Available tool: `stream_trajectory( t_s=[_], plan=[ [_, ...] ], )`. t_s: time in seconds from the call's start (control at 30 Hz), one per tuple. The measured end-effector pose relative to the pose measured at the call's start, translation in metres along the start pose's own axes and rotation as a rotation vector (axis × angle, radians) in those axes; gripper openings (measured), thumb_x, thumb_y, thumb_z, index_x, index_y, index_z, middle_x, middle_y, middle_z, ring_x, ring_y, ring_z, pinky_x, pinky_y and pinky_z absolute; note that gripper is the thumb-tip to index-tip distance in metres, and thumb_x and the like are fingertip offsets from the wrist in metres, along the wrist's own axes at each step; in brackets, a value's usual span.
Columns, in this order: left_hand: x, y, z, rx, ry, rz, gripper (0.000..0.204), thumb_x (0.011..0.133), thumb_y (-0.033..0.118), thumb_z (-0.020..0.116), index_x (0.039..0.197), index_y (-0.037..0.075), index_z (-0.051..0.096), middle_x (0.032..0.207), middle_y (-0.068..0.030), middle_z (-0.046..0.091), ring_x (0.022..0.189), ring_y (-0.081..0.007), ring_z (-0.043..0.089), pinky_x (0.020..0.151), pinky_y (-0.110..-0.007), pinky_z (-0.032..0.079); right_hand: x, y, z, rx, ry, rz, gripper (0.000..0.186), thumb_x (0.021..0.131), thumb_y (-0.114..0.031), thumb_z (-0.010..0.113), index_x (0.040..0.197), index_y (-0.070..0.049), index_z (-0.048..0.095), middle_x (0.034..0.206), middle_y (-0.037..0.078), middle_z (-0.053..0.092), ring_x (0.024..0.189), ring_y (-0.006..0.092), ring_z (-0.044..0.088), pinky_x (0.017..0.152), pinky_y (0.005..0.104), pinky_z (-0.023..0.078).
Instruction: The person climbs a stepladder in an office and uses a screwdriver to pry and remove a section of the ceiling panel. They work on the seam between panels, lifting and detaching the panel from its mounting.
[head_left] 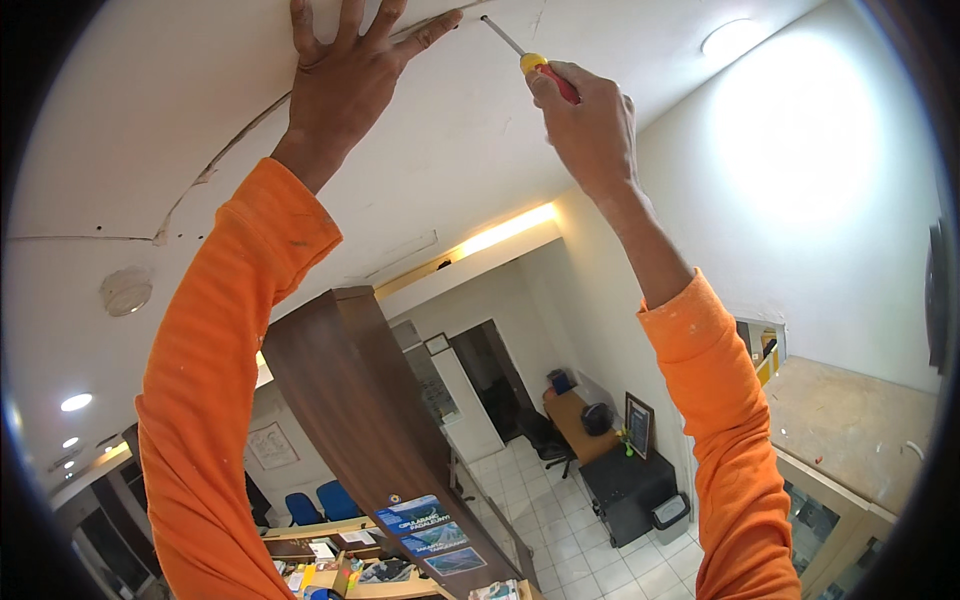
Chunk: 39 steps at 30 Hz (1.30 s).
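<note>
Both my arms, in orange sleeves, reach up to a white ceiling [420, 150]. My left hand [345, 85] lies against the ceiling with its fingers spread, beside a long dark crack [240, 133] between panels. In my right hand [592, 125] is a screwdriver [535, 66] with a red and yellow handle, my fingers wrapped round it. Its metal shaft points up and left, and the tip meets a small dark spot on the ceiling, just right of my left fingertips.
A brown wooden column [365, 420] rises below my left arm. Round lights [728, 38] sit in the ceiling. Far below are a tiled floor [590, 545], a black office chair [545, 437], a desk [570, 420] and a cluttered counter [390, 585]. A dusty ledge [850, 425] lies at the right.
</note>
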<state>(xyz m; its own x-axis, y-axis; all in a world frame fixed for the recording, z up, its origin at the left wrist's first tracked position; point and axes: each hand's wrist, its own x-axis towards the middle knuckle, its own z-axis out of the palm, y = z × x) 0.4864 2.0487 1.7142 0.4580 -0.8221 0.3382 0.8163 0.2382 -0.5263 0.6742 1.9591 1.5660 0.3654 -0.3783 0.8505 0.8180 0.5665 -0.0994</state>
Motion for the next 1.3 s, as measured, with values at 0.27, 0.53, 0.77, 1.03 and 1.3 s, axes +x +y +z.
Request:
stream_trajectory(
  t_s=[0.27, 0.53, 0.77, 1.03, 1.3],
  plan=[
    [0.003, 0.004, 0.003, -0.021, 0.008, -0.010, 0.063, 0.102, 0.007, 0.053, 0.148, 0.051, 0.056, 0.178, -0.0105, 0.006, 0.160, -0.0482, -0.007, 0.120, -0.080, -0.002, 0.024, 0.015, -0.023, 1.164, -0.587, 0.704, 0.026, 0.094, -0.026, 0.069, 0.093, 0.001, 0.068, 0.079, 0.001, 0.061, 0.050, 0.0081, 0.047, 0.042, 0.0296, 0.034],
    [-0.002, -0.004, 0.005, 0.006, 0.048, 0.013, 0.065, 0.102, 0.005, 0.053, 0.148, 0.050, 0.055, 0.178, -0.0116, 0.005, 0.160, -0.0491, -0.006, 0.119, -0.081, 0.002, 0.004, -0.006, 0.001, 0.042, -0.097, 0.158, 0.028, 0.096, -0.024, 0.067, 0.100, 0.003, 0.068, 0.084, 0.003, 0.062, 0.050, 0.0088, 0.045, 0.042, 0.0276, 0.032],
    [-0.002, -0.003, 0.002, 0.041, -0.022, 0.015, 0.063, 0.102, 0.007, 0.054, 0.149, 0.050, 0.055, 0.177, -0.0132, 0.005, 0.160, -0.0496, -0.005, 0.119, -0.081, 0.003, 0.031, 0.015, -0.022, 1.232, -0.676, 0.720, 0.040, 0.103, -0.024, 0.063, 0.127, 0.007, 0.058, 0.080, 0.001, 0.060, 0.045, 0.0037, 0.036, 0.037, 0.0186, 0.027],
    [-0.003, -0.004, 0.011, 0.030, 0.067, 0.003, 0.064, 0.102, 0.008, 0.054, 0.149, 0.050, 0.055, 0.178, -0.0110, 0.006, 0.160, -0.0490, -0.005, 0.119, -0.081, 0.003, 0.009, -0.015, -0.008, 0.240, -0.178, 0.271, 0.031, 0.100, -0.024, 0.064, 0.107, 0.006, 0.067, 0.086, 0.005, 0.064, 0.053, 0.0106, 0.053, 0.046, 0.0238, 0.038],
    [0.001, 0.000, 0.006, 0.050, 0.009, -0.006, 0.063, 0.101, 0.009, 0.055, 0.149, 0.051, 0.055, 0.178, -0.0108, 0.007, 0.160, -0.0491, -0.005, 0.119, -0.082, 0.003, 0.013, -0.022, -0.014, 0.700, -0.281, 0.534, 0.028, 0.103, -0.021, 0.058, 0.103, 0.006, 0.065, 0.083, 0.005, 0.063, 0.048, 0.0101, 0.048, 0.041, 0.0229, 0.031]
  ],
)
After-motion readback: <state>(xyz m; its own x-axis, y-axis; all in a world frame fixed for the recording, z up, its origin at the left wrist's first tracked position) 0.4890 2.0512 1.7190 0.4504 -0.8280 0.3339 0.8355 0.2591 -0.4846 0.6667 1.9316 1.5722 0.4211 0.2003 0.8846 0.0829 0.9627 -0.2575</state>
